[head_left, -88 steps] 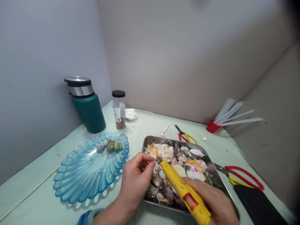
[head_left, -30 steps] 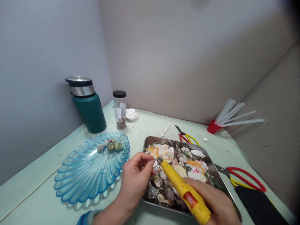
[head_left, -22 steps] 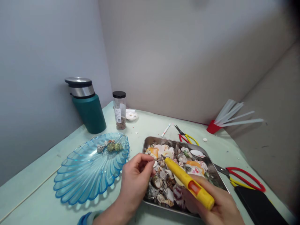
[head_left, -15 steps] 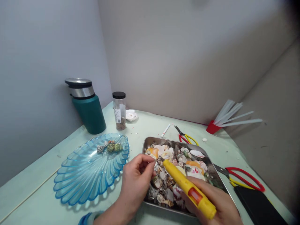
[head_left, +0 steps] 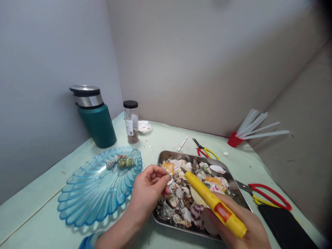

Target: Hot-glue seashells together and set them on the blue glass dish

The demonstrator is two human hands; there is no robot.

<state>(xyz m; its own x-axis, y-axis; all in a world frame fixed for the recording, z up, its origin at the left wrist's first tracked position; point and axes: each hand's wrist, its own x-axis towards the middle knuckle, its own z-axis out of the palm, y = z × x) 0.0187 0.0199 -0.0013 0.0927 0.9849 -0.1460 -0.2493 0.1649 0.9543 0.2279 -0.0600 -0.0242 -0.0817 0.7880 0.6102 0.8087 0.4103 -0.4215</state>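
Note:
My right hand (head_left: 242, 219) is wrapped around a yellow pen-shaped tool (head_left: 207, 195) with a dark pointed metal tip and an orange window in its side. The tip points up and left over a metal tray (head_left: 240, 192) full of mixed seashells (head_left: 186, 197). Left of the tip, above the tray's left part, my left hand (head_left: 153, 186) pinches thumb and fingers together. Whatever is between those fingertips is too small to make out. A blue shell-shaped dish (head_left: 95, 193) lies further left, holding several small spiral shells (head_left: 121, 162).
A teal bottle (head_left: 98, 124) and a clear jar (head_left: 131, 121) with a black lid stand at back left. Red-and-yellow scissors (head_left: 204, 150) lie behind the tray; another pair (head_left: 269, 197) and a black flat object (head_left: 287, 224) lie right. A red cup (head_left: 235, 139) holds white sticks.
The tool's tip has drawn away to the right from my left fingertips, opening a gap between them. My left hand has shifted slightly left.

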